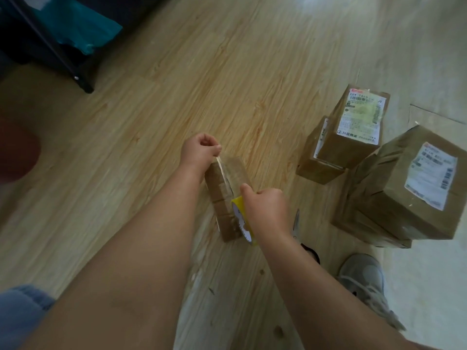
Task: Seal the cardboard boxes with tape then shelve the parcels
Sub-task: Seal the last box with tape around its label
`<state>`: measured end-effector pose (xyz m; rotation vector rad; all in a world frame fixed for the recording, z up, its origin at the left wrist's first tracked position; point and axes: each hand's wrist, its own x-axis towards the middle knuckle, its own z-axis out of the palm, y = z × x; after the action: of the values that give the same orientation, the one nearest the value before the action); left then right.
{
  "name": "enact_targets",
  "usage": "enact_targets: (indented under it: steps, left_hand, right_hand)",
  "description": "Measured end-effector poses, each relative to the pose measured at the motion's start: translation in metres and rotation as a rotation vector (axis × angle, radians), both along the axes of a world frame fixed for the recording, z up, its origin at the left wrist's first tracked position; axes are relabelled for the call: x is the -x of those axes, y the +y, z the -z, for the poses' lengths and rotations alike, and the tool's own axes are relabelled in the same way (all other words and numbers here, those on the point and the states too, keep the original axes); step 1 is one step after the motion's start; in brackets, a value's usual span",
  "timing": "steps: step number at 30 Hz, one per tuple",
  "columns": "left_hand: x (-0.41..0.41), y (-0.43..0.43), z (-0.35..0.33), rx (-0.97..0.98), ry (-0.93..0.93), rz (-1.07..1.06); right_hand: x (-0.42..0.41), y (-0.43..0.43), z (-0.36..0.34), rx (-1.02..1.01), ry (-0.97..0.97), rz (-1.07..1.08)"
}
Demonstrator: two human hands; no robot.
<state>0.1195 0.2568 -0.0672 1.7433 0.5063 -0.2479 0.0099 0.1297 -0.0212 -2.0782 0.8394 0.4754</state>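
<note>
Near the centre of the frame a small box [223, 195] stands on the wood floor [177, 97], its top running away from the camera. The left hand [199, 150] is just past the box's far end, fingers curled tight, thumb and forefinger pinching the free end of a clear tape [224, 173] strip. The strip stretches back over the box top to the roll [239, 210], yellow-cored, which the right hand [265, 208] grips at the box's near right side, fingers wrapped around it and the thumb pointing forward. Scissors [296, 222] lie on the floor just right of that wrist, partly hidden. At the right of the frame sit taped parcels [353, 145] with white labels, stacked in two piles close together. A grey shoe [364, 276] shows at lower right. In the upper left stands a dark rack [63, 54] with a teal bag [80, 26].
</note>
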Motion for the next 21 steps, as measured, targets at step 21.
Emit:
enact_targets:
  steps: [21]
  left_hand:
    - [-0.012, 0.0, 0.025, 0.014, 0.03, -0.004]
  right_hand:
    - [0.023, -0.013, 0.001, -0.449, -0.153, 0.021]
